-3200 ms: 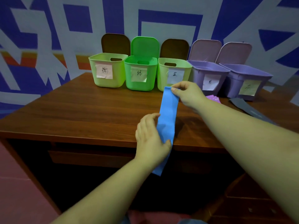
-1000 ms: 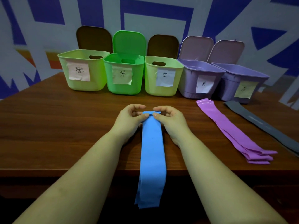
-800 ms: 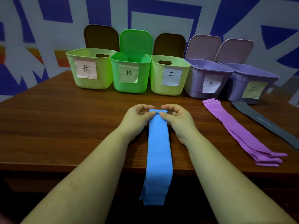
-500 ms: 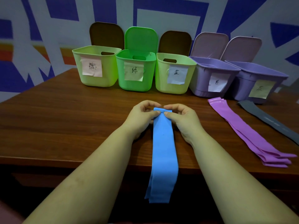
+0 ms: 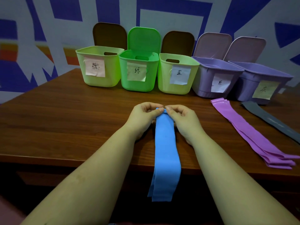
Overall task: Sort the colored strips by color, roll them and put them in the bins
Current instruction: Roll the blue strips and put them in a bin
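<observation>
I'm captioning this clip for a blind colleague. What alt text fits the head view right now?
Left hand and right hand pinch the far end of a blue strip on a wooden table, its near end hanging over the edge. Purple strips and a grey strip lie to the right, before five open labelled bins.

A dark brown wooden desk carries five open-lidded bins in a row along its far edge: a pale green bin, a bright green bin, a second pale green bin and two purple bins, each with a paper label on its front. A blue strip lies down the middle and hangs over the near edge. To the right lie purple strips in a stack, and beside them a grey strip.
</observation>
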`<state>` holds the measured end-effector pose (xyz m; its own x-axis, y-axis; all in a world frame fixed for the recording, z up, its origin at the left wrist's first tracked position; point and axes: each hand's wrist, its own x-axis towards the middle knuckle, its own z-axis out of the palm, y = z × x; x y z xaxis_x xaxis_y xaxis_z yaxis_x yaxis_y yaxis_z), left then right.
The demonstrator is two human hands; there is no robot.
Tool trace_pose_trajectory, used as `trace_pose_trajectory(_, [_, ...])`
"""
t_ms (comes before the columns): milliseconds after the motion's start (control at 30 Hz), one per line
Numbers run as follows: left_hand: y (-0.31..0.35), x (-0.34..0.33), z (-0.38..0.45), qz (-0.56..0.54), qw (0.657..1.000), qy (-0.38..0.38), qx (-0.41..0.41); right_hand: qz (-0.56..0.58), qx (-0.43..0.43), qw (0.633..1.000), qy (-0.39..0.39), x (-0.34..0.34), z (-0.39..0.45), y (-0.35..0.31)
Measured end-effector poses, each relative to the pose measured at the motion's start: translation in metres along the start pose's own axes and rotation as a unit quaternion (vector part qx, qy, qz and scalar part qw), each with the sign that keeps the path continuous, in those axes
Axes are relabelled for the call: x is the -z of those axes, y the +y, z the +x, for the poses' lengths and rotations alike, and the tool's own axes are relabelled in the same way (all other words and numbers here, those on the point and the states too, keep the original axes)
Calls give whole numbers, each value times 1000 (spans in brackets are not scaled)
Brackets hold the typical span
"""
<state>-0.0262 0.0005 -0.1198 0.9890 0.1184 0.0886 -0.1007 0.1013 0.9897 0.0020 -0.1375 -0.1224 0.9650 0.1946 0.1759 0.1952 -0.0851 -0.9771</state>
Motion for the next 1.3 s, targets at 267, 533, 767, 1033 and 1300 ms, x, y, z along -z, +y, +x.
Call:
trace_pose_trajectory(267, [-3, -1, 3, 59, 998, 16, -14, 44, -15, 999, -14, 3, 0, 0])
trace_pose_trajectory(533, [-1, -1, 2, 23, 1000, -4, -4, 71, -28, 997, -21, 4, 1, 0])
trace_pose_trajectory(767, [-1, 1, 1, 18, 1000, -11, 2, 63, -33, 997, -23, 3, -1, -2])
trace_pose_trajectory(1033, [4, 2, -3, -25, 999, -27, 2, -56, -5, 998, 5, -2, -2, -1])
trace_pose_trajectory(1300, [4, -4, -2, 5, 1000, -6, 9, 34, -24, 999, -17, 1, -5, -3])
